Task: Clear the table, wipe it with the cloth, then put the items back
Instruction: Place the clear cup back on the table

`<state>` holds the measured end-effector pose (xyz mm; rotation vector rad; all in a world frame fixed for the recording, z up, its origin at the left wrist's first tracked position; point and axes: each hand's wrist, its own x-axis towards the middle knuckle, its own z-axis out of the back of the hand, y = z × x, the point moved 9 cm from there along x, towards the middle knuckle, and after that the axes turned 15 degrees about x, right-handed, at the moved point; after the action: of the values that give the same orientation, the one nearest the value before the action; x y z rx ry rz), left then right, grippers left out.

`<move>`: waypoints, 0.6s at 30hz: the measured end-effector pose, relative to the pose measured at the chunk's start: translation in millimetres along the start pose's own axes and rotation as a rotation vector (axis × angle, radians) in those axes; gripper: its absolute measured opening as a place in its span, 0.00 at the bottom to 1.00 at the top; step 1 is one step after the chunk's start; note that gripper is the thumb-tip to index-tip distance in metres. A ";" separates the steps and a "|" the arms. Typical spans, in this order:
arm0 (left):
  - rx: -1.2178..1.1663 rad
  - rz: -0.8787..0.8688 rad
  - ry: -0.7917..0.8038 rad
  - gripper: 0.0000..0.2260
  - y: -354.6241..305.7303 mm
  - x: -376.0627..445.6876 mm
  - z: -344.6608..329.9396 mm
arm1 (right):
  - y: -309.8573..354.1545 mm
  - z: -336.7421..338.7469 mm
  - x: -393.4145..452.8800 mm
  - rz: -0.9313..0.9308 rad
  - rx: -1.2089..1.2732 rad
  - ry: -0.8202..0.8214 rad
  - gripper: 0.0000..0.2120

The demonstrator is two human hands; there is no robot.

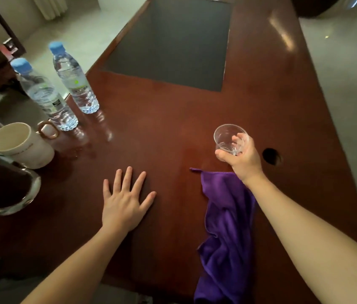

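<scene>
Left hand (127,201), fingers spread, lies flat on the glossy reddish-brown wooden table (162,132) at lower centre, while right hand (240,155) grips a clear plastic cup (230,139) above the crumpled purple cloth (226,227)

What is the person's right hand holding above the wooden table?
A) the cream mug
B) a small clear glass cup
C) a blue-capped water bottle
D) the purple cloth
B: the right hand grips a small clear glass cup, while the purple cloth lies on the reddish-brown wooden table beneath the forearm, and the left hand lies flat and empty.
</scene>
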<state>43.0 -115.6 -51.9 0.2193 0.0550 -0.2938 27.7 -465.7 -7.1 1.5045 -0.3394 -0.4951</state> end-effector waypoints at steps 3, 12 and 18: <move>0.005 0.004 0.016 0.36 0.9 -0.9 -2.2 | -7.3 18.4 -7.1 -0.006 0.014 -0.029 0.43; -0.018 0.012 0.023 0.36 1.5 -1.2 -2.7 | -23.4 41.9 -18.1 -0.018 0.016 -0.071 0.45; -0.013 0.009 0.030 0.36 0.8 -0.8 -3.0 | -25.5 42.5 -18.3 -0.021 0.016 -0.072 0.46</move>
<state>42.4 -113.9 -54.6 0.2114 0.0854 -0.2812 -12.1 -492.9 -28.8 1.5091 -0.3845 -0.5659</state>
